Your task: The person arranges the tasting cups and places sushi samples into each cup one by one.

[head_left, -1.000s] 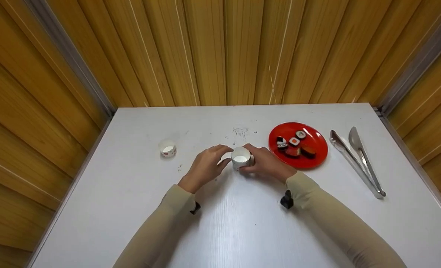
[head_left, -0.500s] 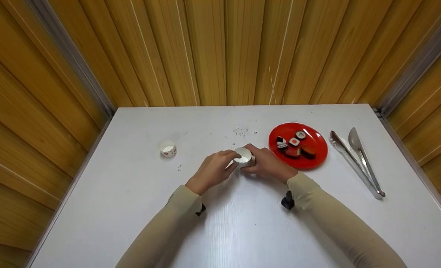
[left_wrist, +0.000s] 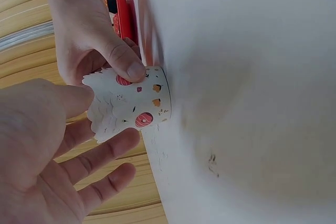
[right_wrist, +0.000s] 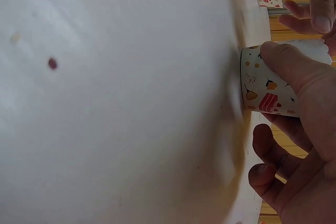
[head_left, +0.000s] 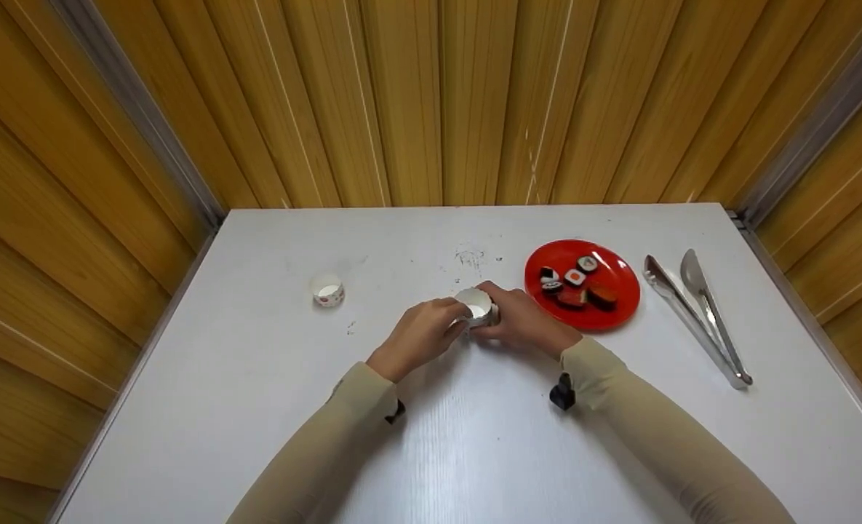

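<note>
A nested stack of patterned paper baking cups [head_left: 478, 304] with scalloped rims stands at the middle of the table. My right hand [head_left: 521, 316] holds the stack from its right side, thumb on the printed wall in the right wrist view. My left hand [head_left: 422, 329] is at the rim from the left, pinching it between thumb and a finger that reaches over the edge. Several layered rims show on the cups [left_wrist: 128, 100] in the left wrist view, where the other left fingers are spread and loose.
A single paper baking cup [head_left: 329, 295] stands to the left. At the right is a red plate [head_left: 623, 313] with several sushi pieces [head_left: 575, 277], and beyond it lie metal tongs [head_left: 692, 269], spread apart. Wooden-look panels [head_left: 401, 109] wall in the table [head_left: 431, 451].
My left hand has moved right onto the cups, and its fingers have gone from apart to pinching the rim. The cups shifted slightly right; my right hand stayed almost still.
</note>
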`<action>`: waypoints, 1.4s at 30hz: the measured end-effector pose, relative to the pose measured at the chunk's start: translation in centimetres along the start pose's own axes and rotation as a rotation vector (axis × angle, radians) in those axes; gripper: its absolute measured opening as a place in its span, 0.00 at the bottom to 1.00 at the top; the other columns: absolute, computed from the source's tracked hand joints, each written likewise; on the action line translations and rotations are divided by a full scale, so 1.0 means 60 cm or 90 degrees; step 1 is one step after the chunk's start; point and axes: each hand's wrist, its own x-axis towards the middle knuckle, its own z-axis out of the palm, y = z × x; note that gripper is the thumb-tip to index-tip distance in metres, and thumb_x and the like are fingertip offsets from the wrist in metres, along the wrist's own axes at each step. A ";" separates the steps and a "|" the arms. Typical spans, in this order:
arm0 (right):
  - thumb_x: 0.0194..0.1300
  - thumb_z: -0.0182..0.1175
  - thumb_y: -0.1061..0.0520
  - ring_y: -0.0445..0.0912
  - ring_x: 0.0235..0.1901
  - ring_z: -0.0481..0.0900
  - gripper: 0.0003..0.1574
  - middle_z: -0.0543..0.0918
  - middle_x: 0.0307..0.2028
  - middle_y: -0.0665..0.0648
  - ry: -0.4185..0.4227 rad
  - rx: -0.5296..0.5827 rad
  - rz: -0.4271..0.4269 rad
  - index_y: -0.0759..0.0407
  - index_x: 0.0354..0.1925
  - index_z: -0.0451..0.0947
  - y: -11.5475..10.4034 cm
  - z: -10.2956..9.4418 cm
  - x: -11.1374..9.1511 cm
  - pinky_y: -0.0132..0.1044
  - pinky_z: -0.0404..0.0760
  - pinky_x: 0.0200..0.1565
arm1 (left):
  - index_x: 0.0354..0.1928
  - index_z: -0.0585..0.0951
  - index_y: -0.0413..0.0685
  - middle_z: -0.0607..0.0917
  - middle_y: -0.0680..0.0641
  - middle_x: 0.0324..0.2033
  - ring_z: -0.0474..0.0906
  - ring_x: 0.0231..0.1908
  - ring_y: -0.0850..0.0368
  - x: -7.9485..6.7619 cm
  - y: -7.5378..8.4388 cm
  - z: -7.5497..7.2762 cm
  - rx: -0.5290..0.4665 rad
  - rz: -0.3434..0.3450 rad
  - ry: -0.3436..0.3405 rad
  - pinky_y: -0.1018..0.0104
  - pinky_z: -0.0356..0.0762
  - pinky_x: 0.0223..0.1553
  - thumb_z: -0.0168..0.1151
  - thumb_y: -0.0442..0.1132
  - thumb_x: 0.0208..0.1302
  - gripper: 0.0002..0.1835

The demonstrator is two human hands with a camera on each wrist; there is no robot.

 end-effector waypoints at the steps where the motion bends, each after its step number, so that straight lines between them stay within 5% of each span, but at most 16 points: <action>1: 0.57 0.79 0.45 0.47 0.48 0.82 0.38 0.86 0.53 0.47 0.000 0.003 0.000 0.47 0.62 0.74 0.000 0.000 0.000 0.48 0.78 0.55 | 0.43 0.86 0.45 0.88 0.47 0.40 0.82 0.34 0.56 0.000 0.000 0.000 0.000 0.002 0.001 0.61 0.82 0.36 0.66 0.33 0.70 0.04; 25: 0.58 0.78 0.45 0.48 0.48 0.80 0.39 0.85 0.53 0.47 -0.011 0.003 0.027 0.45 0.63 0.73 -0.003 -0.004 -0.001 0.49 0.77 0.57 | 0.42 0.86 0.44 0.87 0.48 0.36 0.77 0.30 0.58 0.005 0.004 0.000 0.007 -0.017 -0.002 0.62 0.80 0.34 0.60 0.33 0.75 0.06; 42: 0.58 0.78 0.46 0.47 0.47 0.80 0.38 0.85 0.52 0.47 -0.007 0.003 0.024 0.46 0.62 0.74 -0.003 0.000 -0.003 0.47 0.77 0.55 | 0.40 0.85 0.43 0.87 0.47 0.35 0.79 0.29 0.57 0.003 0.004 0.006 0.025 0.009 0.016 0.62 0.81 0.33 0.60 0.32 0.74 0.06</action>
